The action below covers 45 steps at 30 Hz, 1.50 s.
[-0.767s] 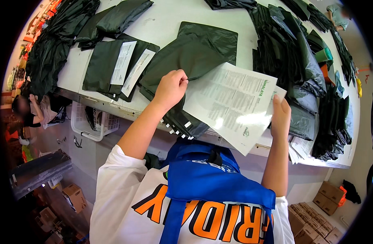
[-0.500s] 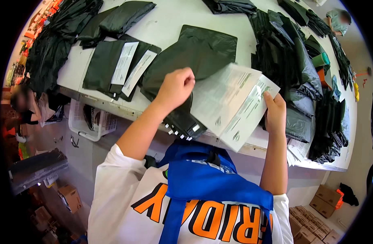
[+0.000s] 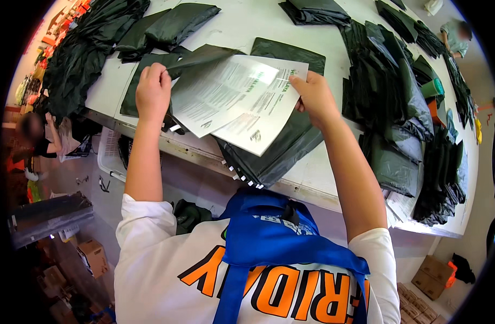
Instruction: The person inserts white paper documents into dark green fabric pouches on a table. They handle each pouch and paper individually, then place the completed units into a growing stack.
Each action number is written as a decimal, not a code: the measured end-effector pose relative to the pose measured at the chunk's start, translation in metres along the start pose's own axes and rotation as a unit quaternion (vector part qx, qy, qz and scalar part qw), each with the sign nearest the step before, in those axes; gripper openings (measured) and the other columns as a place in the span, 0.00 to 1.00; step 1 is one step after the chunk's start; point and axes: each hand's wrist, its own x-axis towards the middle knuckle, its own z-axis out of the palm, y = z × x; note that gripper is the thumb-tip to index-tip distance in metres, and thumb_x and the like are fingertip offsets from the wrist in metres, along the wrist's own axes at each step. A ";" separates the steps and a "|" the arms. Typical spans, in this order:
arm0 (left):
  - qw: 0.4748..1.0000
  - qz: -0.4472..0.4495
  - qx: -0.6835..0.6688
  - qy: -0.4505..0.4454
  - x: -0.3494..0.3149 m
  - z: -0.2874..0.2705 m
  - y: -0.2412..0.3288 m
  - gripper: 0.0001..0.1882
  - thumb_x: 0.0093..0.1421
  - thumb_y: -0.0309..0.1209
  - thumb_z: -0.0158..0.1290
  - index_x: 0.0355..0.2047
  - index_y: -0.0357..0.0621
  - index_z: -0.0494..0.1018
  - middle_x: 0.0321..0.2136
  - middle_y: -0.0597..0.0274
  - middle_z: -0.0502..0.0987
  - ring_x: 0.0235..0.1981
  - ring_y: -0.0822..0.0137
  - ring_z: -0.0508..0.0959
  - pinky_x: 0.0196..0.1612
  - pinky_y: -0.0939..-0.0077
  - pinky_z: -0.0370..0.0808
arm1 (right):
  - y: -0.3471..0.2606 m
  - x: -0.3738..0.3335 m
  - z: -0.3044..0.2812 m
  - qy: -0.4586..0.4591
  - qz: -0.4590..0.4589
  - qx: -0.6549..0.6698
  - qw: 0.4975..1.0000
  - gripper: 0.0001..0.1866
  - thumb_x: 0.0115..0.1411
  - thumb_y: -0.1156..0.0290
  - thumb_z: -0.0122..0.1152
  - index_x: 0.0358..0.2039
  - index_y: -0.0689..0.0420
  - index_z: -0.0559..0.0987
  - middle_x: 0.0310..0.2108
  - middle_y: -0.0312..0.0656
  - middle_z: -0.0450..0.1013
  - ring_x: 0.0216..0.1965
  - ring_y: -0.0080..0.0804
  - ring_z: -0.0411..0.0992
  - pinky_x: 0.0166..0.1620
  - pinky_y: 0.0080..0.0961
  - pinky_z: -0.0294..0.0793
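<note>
My left hand is closed on the edge of a dark folded plastic piece, which is raised off the table like a flap. In my right hand, thumb on top, is the upper right corner of some printed white sheets. Part of them looks glossy, as if under clear film. The left part of the sheets lies under the raised flap. Beneath the sheets, a stack of folded dark plastic pieces lies at the table's near edge, with several small white tags at its lower end.
Large piles of dark plastic stand at the right, and another heap at the far left. A green roll rests among the right piles. Below the table's edge is a white basket. Other people are at the far left and far right.
My right hand has carried the printed sheets left and away from me. My left hand has moved left and now raises a dark plastic flap over them.
</note>
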 end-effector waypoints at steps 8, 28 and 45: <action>0.992 -0.070 0.076 0.078 -0.008 0.015 -0.087 0.04 0.59 0.29 0.50 0.32 0.45 0.67 0.30 0.53 0.71 0.32 0.47 0.74 0.34 0.55 0.72 | 0.004 -0.003 -0.019 0.032 0.017 0.054 0.998 0.09 0.63 0.67 0.52 0.32 0.60 0.73 0.21 0.33 0.70 0.17 0.18 0.62 0.18 0.17 0.58; 0.927 0.078 -0.133 -0.343 -0.162 0.134 0.156 0.19 0.47 0.39 0.63 0.35 0.43 0.71 0.34 0.57 0.71 0.37 0.54 0.73 0.38 0.61 0.72 | 0.119 -0.210 -0.189 0.328 0.004 0.115 0.937 0.13 0.66 0.72 0.48 0.47 0.67 0.73 0.41 0.44 0.75 0.38 0.25 0.74 0.41 0.20 0.74; 0.915 0.044 -0.208 -0.344 -0.120 0.095 0.195 0.05 0.57 0.30 0.53 0.27 0.44 0.70 0.25 0.56 0.70 0.28 0.51 0.73 0.30 0.59 0.70 | 0.154 -0.150 -0.160 0.250 0.047 0.171 0.952 0.11 0.65 0.72 0.50 0.42 0.65 0.75 0.36 0.39 0.76 0.34 0.22 0.73 0.39 0.20 0.72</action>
